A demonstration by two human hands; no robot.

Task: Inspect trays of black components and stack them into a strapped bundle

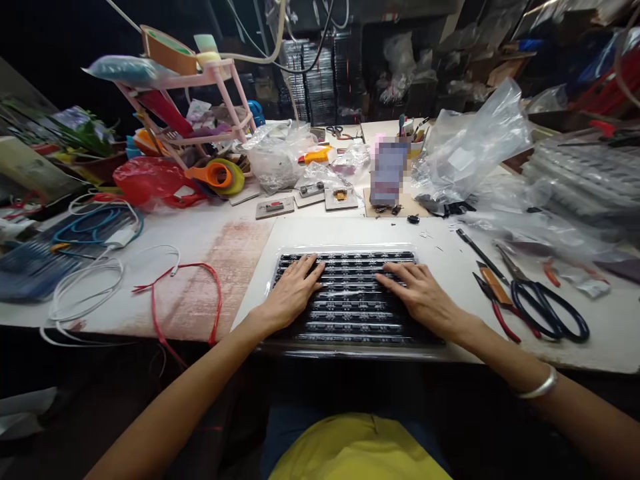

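Note:
A clear plastic tray [345,248] lies at the table's front edge, its rows filled with small black parts [353,307]. What these parts are is too small to tell. Flat across the left side of the rows rests my left hand [293,290], fingers stretched and a little apart. My right hand [420,293] lies on the tray's right side in the same way, its fingers spread and pointing inward. Neither hand grips anything. Between the hands the middle rows show; the palms cover parts of both sides.
To the right lie scissors [543,303], pliers [495,310] and a slim black tool [483,257]. Red cord [217,293] and white cable [85,293] are on the left. Behind stand a pink rack [225,87], small metal fixtures [275,207] and plastic bags [470,147].

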